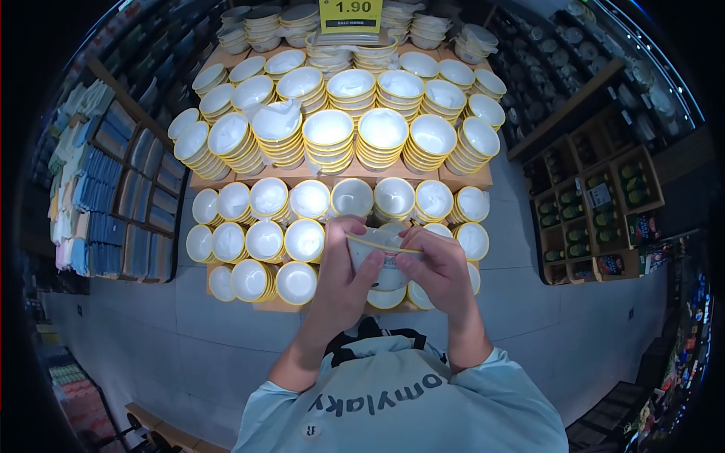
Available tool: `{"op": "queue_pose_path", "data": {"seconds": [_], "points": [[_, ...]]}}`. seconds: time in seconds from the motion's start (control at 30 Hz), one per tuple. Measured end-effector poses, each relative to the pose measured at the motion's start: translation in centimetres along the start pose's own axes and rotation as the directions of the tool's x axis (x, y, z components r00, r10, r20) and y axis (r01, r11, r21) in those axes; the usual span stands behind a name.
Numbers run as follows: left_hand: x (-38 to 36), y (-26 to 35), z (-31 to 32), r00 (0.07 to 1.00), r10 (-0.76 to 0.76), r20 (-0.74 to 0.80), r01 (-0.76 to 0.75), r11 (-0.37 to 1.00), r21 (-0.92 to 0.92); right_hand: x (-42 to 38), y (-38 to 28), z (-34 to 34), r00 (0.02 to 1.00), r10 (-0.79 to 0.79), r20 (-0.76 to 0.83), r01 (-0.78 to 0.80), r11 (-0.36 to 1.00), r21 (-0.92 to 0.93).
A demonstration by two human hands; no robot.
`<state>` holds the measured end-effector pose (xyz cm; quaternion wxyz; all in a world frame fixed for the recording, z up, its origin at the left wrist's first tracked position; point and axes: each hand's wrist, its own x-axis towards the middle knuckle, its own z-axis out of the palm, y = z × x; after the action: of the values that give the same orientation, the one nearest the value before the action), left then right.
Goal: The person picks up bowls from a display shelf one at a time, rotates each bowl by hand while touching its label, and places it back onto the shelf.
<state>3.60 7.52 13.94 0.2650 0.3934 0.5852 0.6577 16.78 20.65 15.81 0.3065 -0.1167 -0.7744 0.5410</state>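
Between both hands is a white bowl (381,260) with a yellow rim and some printing on its side, tipped so that its outer wall faces me. My left hand (349,260) grips its left side, thumb on the outer wall and fingers behind. On the right side my right hand (436,263) pinches the rim in the same way. Right behind the held bowl stand more yellow-rimmed bowls (352,198) in stacks. Below it, another bowl (386,299) is partly covered.
A stepped wooden display (332,167) carries many stacked bowls, some with white wrapping (277,119). A yellow price sign (350,16) stands at the back. Shelves of folded towels (102,189) are on the left, and a wooden rack (596,211) of goods on the right.
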Motion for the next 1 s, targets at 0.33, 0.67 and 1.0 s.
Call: {"op": "queue_pose_path", "data": {"seconds": [0.33, 0.67, 1.0], "points": [[0.06, 0.08, 0.21, 1.000, -0.004, -0.006, 0.004, 1.000, 0.017, 0.02, 0.10, -0.76, 0.995, 0.068, 0.076, -0.076, 0.991, 0.109], [0.12, 0.52, 0.32, 1.000, 0.006, -0.002, -0.006, 0.999, 0.040, 0.10, 0.19, -0.98, 0.996, 0.033, 0.089, -0.045, 0.990, 0.133], [-0.12, 0.24, 0.09, 1.000, 0.003, -0.004, -0.003, 0.999, 0.039, -0.30, 0.03, -0.75, 0.993, 0.077, 0.089, -0.087, 0.990, 0.115]]}}
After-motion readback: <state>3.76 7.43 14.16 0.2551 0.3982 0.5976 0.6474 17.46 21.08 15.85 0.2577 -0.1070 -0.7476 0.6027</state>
